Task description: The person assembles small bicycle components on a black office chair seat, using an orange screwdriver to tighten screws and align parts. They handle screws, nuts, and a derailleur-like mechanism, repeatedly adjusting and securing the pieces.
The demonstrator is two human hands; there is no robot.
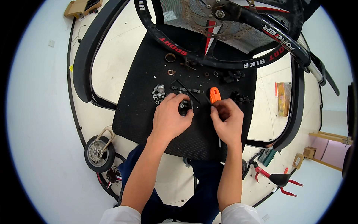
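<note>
My left hand point(168, 118) is closed around a small black mechanical part point(184, 107) with a bolt in it, held above the black mesh seat of a chair point(201, 128). To its right, my right hand point(229, 121) has thumb and fingers curled together; what they pinch, if anything, is too small to make out. A screwdriver with an orange handle point(214, 95) extends beneath that hand, its shaft showing again below the wrist. Just beyond my left hand lie a black hex key point(185, 90), a flat dark bar point(193, 90) and a cluster of silver bolts and nuts point(158, 93).
A bicycle wheel point(201, 59) with a disc rotor and black fork point(276, 35) rests across the seat's far end. Black parts point(240, 98) and a ring point(170, 57) lie about. Armrests point(82, 67) flank the seat. Another small wheel point(99, 153) stands at lower left.
</note>
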